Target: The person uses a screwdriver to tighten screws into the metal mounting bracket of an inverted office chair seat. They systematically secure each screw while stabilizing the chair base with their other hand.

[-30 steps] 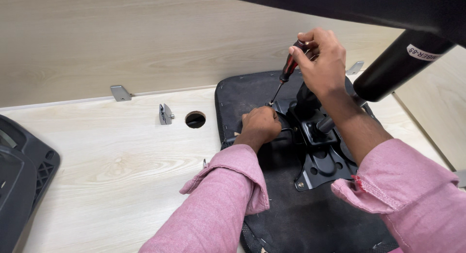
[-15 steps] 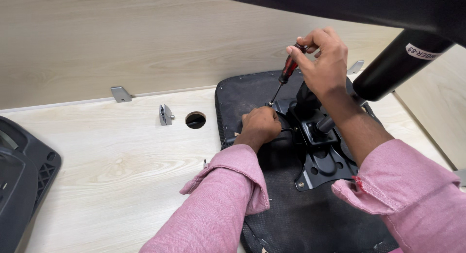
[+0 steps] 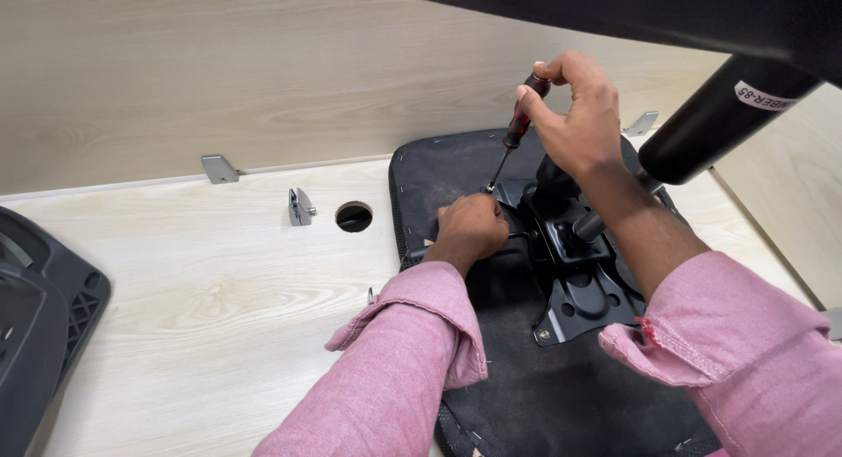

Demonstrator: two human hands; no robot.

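Note:
A black chair seat (image 3: pixel 517 378) lies upside down on a light wooden desk (image 3: pixel 219 282). A black metal mechanism plate (image 3: pixel 583 286) is mounted on its underside. My right hand (image 3: pixel 574 119) grips a screwdriver (image 3: pixel 517 128) with a red and black handle, tilted, its tip down at the plate's far left corner. My left hand (image 3: pixel 474 229) rests closed on the seat beside that corner, fingers curled by the tip; what it holds is hidden. Both arms wear pink sleeves.
A black cylinder (image 3: pixel 719 115) with a white label slants in from the upper right under a dark overhang. A round cable hole (image 3: pixel 353 217) and small metal brackets (image 3: pixel 301 206) sit on the desk. A black plastic chair part (image 3: pixel 39 325) lies at the left edge.
My right hand has turned slightly on the screwdriver handle. The left hand and the seat stay where they were.

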